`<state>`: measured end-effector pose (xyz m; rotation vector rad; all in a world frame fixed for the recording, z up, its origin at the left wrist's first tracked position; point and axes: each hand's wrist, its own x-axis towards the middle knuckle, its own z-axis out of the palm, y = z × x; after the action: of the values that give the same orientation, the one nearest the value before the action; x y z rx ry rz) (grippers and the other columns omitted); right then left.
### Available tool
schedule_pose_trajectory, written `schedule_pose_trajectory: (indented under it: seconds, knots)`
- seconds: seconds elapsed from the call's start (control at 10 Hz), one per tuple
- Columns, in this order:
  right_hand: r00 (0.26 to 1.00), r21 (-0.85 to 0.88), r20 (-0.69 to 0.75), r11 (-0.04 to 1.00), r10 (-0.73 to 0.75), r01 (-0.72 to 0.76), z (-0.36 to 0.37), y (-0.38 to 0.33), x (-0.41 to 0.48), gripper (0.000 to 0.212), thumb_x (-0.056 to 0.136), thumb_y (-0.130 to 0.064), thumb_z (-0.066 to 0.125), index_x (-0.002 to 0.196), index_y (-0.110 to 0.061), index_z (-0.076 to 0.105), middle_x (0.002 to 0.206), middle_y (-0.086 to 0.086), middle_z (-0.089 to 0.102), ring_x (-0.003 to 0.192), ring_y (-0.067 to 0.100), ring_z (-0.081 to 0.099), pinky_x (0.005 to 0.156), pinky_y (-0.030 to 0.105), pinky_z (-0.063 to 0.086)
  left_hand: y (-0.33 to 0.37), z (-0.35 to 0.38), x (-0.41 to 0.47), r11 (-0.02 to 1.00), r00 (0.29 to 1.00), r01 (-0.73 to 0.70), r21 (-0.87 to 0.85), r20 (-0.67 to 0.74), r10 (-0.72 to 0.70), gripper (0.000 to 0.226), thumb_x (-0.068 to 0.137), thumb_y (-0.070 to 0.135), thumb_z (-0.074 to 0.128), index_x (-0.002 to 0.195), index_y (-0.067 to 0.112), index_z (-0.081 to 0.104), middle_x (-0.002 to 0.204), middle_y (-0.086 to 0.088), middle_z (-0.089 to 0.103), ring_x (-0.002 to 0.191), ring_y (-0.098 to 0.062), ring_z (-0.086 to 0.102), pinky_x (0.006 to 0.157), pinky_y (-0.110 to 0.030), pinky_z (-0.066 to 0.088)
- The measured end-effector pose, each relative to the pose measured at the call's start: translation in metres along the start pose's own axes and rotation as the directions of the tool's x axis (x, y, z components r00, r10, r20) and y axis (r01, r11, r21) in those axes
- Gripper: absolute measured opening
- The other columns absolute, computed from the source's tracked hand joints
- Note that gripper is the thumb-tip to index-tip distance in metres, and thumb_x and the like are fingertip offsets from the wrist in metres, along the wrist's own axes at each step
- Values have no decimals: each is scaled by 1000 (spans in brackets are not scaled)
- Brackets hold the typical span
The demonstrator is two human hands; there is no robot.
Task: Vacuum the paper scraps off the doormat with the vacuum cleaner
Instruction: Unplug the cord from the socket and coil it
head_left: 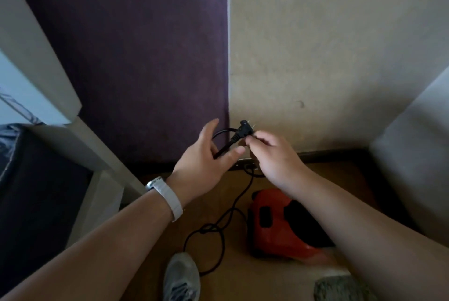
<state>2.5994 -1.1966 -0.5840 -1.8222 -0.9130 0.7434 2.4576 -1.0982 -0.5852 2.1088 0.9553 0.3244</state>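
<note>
Pinching plug (239,131), left hand (201,163) holding cord (222,152)

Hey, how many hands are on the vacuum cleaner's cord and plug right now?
2. The left hand holds the black cord just behind the plug; the right hand pinches the plug itself, its prongs bare.

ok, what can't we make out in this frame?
Head view:
Vacuum: right side behind the right forearm.
Doormat: cut by the bottom edge; no scraps visible.
Plug: prongs tiny, partly under the right hand.
Left hand: palm turned away, grip on the cord unclear.
White fitting at the skirting: behind both hands.
</note>
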Motion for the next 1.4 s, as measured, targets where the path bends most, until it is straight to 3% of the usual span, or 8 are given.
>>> schedule_pose_trajectory:
  seconds: [0.3, 0.5, 0.7, 0.8, 1.0, 1.1, 1.2, 1.4]
  knots:
    - [991, 90, 132, 996, -14, 2, 10, 19, 4, 39, 101, -29, 56, 65, -33, 67, 47, -8, 42, 45, 12, 38, 55, 36, 29, -27, 2, 21, 985, 999, -36, 170, 1, 36, 29, 93, 53, 59, 75, 30, 60, 90, 5, 52, 78, -9, 54, 65, -25, 45]
    - [995, -83, 85, 995, -44, 51, 5, 23, 11, 43, 98, -46, 57, 70, -12, 58, 56, -1, 51, 50, 13, 49, 49, 25, 35, -20, -24, 22, 921, 996, 84, -381, 59, -67, 48, 101, 32, 53, 59, 10, 59, 54, -3, 61, 58, -22, 60, 79, -30, 51]
    - [879, -267, 182, 882, 442, -388, 5, 75, 6, 30, 100, -26, 50, 76, -9, 57, 57, -4, 46, 43, 9, 39, 47, 24, 33, -28, -51, 35, 687, 913, 166, -708, -153, -378, 42, 101, 25, 51, 61, 22, 40, 45, 5, 32, 40, -13, 33, 63, -34, 47]
    - [791, -253, 171, 802, 588, -541, 9, 93, 1, 31, 102, -23, 42, 72, -15, 42, 59, -2, 36, 45, 12, 34, 49, 26, 29, -35, -45, 35, 777, 855, 242, -581, -250, -453, 28, 94, 33, 58, 70, 19, 55, 52, 3, 44, 49, -15, 45, 60, -33, 43]
    - [957, -440, 158, 885, 242, -151, 33, 62, -5, 25, 101, -25, 42, 78, -20, 52, 79, 6, 63, 67, 22, 58, 58, 28, 33, -32, 27, 27, 916, 945, 264, -303, -111, -309, 51, 87, 54, 67, 55, 23, 41, 40, 11, 43, 37, -7, 41, 45, -26, 33]
    - [958, -544, 256, 838, 132, 30, 42, 50, -11, 26, 102, -26, 42, 77, -20, 45, 88, 10, 66, 92, 32, 64, 67, 28, 34, -29, 53, 28, 842, 966, 241, -483, 33, -257, 49, 77, 69, 68, 73, 20, 63, 65, 6, 63, 62, -10, 58, 67, -31, 46]
    - [913, -348, 315, 927, 258, -142, 45, 55, -8, 36, 104, -27, 40, 68, -24, 45, 67, -7, 49, 74, 23, 59, 61, 28, 37, -21, 66, 20, 729, 968, 244, -640, 110, -227, 89, 66, 84, 49, 113, 11, 68, 91, 2, 70, 79, -4, 58, 84, -29, 46]
    - [835, -248, 435, 936, 338, -249, 46, 64, 1, 28, 103, -17, 43, 78, -27, 49, 71, -8, 47, 58, 3, 43, 55, 15, 37, -24, 74, 19, 805, 999, 52, -591, 26, -45, 69, 75, 73, 61, 81, 3, 62, 70, 3, 64, 69, -4, 60, 68, -17, 48]
